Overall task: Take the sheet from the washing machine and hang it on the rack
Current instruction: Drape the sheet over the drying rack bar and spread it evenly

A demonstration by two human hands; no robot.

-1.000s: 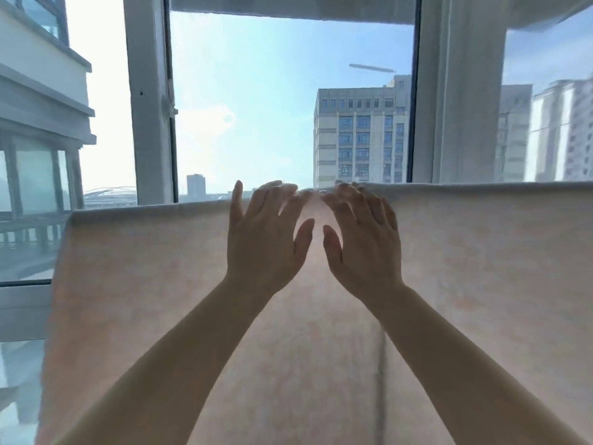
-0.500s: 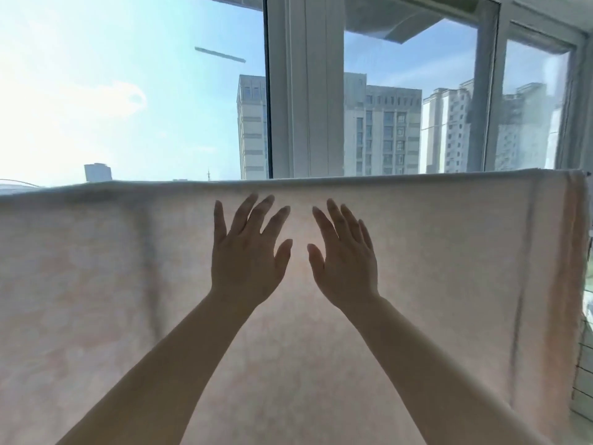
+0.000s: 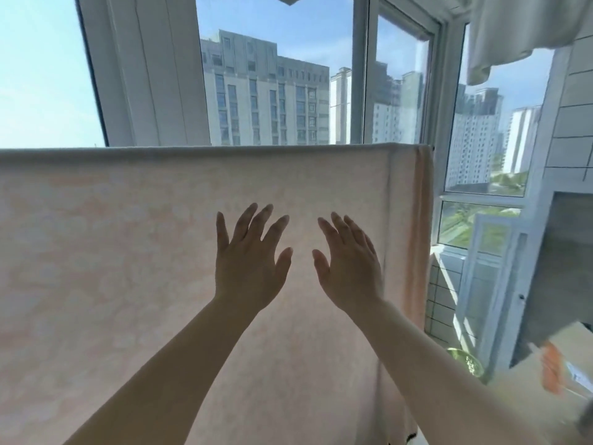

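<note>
The sheet (image 3: pixel 128 268) is hanging folded over the rack's top bar, draped down toward the near side and filling most of the left and middle of the view. Its top fold is running level from the left edge to its right side edge (image 3: pixel 420 220), which is falling in a narrow doubled strip just beside the window frame (image 3: pixel 449 123). The bar itself is hiding under the fold; only a small dark tip is poking out at the right end.

It is looking pale pink with a faint mottled print, thin enough that daylight is glowing through it, and nearly smooth, with one soft vertical crease near the right side. Judging from that drape, it is probably handling as soft and limp, light once spread, perhaps a little clingy if damp, and not fragile. It is likely to slide along the bar when tugged, so the top fold and the side edges are seeming the best places to take hold for any straightening, rather than the middle of the cloth.

The left hand (image 3: pixel 248 264) and the right hand (image 3: pixel 348 268) are held up side by side in front of the cloth, right of centre, fingers spread and straight, grasping nothing. Whether the palms are touching the fabric or hovering just off it, I cannot tell.

A white garment (image 3: pixel 500 33) is hanging at upper right.
</note>
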